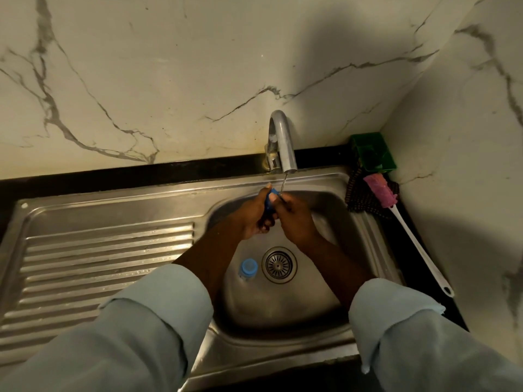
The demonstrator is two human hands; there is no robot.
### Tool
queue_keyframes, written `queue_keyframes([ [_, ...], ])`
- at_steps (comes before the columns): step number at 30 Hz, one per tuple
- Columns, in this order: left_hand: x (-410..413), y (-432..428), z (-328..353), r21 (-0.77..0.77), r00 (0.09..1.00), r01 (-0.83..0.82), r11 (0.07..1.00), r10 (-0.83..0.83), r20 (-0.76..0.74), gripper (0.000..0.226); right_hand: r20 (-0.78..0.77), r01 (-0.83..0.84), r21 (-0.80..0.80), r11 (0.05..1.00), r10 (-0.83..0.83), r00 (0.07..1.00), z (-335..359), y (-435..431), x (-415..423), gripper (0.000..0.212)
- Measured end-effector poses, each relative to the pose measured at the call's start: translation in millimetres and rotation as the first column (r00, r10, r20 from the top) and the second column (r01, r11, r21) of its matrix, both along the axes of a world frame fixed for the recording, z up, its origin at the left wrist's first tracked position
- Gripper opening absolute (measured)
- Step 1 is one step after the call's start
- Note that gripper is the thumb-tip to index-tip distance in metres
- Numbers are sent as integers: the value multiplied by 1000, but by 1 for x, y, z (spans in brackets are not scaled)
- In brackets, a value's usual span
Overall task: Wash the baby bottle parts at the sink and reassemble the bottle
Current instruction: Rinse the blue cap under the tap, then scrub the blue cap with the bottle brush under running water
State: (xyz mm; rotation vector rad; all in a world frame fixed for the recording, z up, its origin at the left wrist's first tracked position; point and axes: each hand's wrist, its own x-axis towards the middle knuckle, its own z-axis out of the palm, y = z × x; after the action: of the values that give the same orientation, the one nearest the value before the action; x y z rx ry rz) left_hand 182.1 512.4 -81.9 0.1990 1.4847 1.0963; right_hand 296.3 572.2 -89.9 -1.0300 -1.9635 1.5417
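Over the steel sink basin (334, 210), my left hand (252, 219) grips a small blue bottle part (271, 201), mostly hidden by the fingers. My right hand (294, 216) touches the same part from the right, fingertips against it. A thin stream of water (283, 182) falls from the faucet (284, 145) onto the part. On the basin floor, left of the drain (279, 265), lies the clear baby bottle (248, 268) with a blue top facing up.
A ribbed steel drainboard (99, 264) spans the left. On the dark counter at right lie a bottle brush with a pink head (379, 193) and white handle, a dark mesh scrubber (359, 199), and a green holder (373, 151). Marble walls rise behind and right.
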Motion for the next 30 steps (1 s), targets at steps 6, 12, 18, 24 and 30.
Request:
queue_keyframes([
  [6,2,0,1,-1,997,-56,998,55,-61,60,-32,225,-575,786,-296,955,6,-1,-14,16],
  [12,12,-4,-5,-42,1000,-11,999,11,-5,66,103,379,-508,774,-382,918,3,4,-1,28],
  [18,28,6,1,27,993,-56,998,52,108,76,280,291,182,939,-334,900,11,39,53,24],
  [24,45,21,1,108,985,-26,994,7,174,69,420,231,657,718,-603,678,9,106,125,56],
  [30,58,26,-4,145,958,-22,989,-21,285,72,604,114,564,818,-503,619,-12,149,176,65],
])
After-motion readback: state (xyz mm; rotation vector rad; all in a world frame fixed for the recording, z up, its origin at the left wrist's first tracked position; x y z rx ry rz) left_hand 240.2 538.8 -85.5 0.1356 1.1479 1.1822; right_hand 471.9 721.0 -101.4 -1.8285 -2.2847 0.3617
